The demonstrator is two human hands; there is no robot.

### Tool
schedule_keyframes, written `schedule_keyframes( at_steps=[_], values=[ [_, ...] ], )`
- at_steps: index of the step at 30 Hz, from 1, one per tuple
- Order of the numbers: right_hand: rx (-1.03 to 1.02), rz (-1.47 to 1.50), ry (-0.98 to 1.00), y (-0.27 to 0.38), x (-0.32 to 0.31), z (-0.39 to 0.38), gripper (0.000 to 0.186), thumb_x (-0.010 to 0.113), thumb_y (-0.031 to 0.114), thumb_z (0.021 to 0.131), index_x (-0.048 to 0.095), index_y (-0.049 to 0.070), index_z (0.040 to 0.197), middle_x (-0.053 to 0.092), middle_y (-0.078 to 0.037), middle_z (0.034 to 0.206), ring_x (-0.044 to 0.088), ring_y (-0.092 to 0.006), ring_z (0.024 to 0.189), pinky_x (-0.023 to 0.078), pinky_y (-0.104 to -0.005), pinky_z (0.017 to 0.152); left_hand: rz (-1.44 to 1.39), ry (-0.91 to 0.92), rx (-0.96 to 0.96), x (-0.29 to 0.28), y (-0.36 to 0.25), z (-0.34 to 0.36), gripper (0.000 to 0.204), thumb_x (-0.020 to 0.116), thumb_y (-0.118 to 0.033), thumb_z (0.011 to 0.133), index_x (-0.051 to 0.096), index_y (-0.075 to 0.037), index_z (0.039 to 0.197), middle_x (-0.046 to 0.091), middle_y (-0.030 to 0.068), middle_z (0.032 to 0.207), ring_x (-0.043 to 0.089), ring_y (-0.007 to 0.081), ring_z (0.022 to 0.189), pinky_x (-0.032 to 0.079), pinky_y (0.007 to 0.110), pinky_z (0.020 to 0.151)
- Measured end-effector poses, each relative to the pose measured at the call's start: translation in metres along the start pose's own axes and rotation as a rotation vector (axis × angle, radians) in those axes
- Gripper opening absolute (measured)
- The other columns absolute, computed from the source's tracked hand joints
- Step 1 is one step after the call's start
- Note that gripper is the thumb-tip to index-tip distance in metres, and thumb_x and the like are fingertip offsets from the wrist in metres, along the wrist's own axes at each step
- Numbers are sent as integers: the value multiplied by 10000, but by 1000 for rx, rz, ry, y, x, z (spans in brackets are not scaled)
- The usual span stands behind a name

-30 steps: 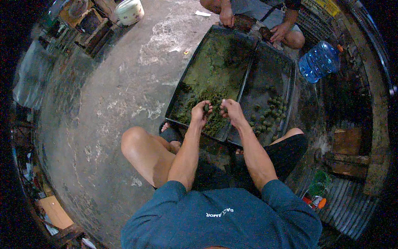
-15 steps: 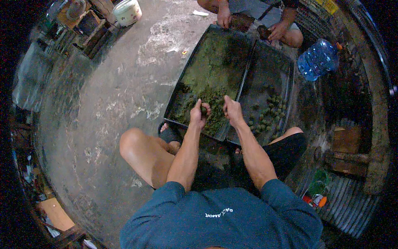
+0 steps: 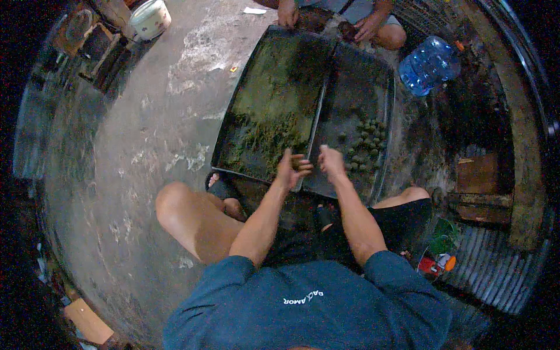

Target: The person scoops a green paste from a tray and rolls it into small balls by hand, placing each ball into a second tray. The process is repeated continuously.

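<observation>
Two dark shallow trays lie side by side on the floor in front of me. The left tray (image 3: 219,143) holds a layer of crumbly green material (image 3: 265,131), loose and lumpy toward my end. In the right tray (image 3: 350,96), several small round greenish balls (image 3: 367,146) sit near its right side. My left hand (image 3: 291,170) hovers over the near right corner of the left tray, fingers spread and nothing visible in it. Close beside it, my right hand (image 3: 332,162) is over the right tray, fingers curled in and slightly blurred; whatever they hold is hidden.
Another person's hands (image 3: 367,26) are at the trays' far end, one holding a small dark object. A large blue clear water jug (image 3: 429,65) lies to the right. A whitish bucket (image 3: 150,20) stands far left. Wooden pieces (image 3: 484,189) and a corrugated sheet (image 3: 490,268) are at right.
My left hand has shifted toward the divide between the trays and its fingers have spread. My right hand has moved from the divide to over the right tray. The view has shifted slightly.
</observation>
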State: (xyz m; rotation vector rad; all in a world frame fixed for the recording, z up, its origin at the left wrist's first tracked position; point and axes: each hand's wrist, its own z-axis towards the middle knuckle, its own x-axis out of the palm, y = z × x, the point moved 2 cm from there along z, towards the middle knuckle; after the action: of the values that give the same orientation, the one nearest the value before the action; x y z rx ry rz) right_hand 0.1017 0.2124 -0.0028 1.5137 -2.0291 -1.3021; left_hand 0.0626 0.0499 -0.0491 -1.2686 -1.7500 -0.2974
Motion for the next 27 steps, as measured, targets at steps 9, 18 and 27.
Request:
schedule_keyframes(
  at_steps=[9, 18, 27],
  values=[
    [-487, -589, -148, 22, -3, 10, 293, 534, 130, 819, 545, 12, 1086, 596, -165, 1027, 563, -331, 961, 442, -404, 837, 176, -477, 135, -22, -18, -3, 325, 484, -235, 893, 449, -29, 1142, 524, 111, 1005, 578, 239, 824, 532, 363, 649],
    [-853, -1074, -116, 58, 162, 79, 506, 571, 262, 823, 414, 97, 1275, 260, -222, 1390, 230, -438, 1275, 297, -521, 995, -30, -642, 515, -62, -102, -64, 305, 468, -225, 904, 485, 10, 1098, 581, 132, 957, 604, 228, 838, 517, 324, 663],
    [-541, -1212, 476, -4, 197, 54, 405, 578, 200, 763, 509, 57, 1136, 446, -216, 1149, 425, -389, 1099, 394, -489, 896, 25, -758, 480, -74, -101, -56, 308, 466, -242, 899, 506, -9, 1097, 596, 135, 998, 602, 251, 881, 514, 357, 717]
  ],
)
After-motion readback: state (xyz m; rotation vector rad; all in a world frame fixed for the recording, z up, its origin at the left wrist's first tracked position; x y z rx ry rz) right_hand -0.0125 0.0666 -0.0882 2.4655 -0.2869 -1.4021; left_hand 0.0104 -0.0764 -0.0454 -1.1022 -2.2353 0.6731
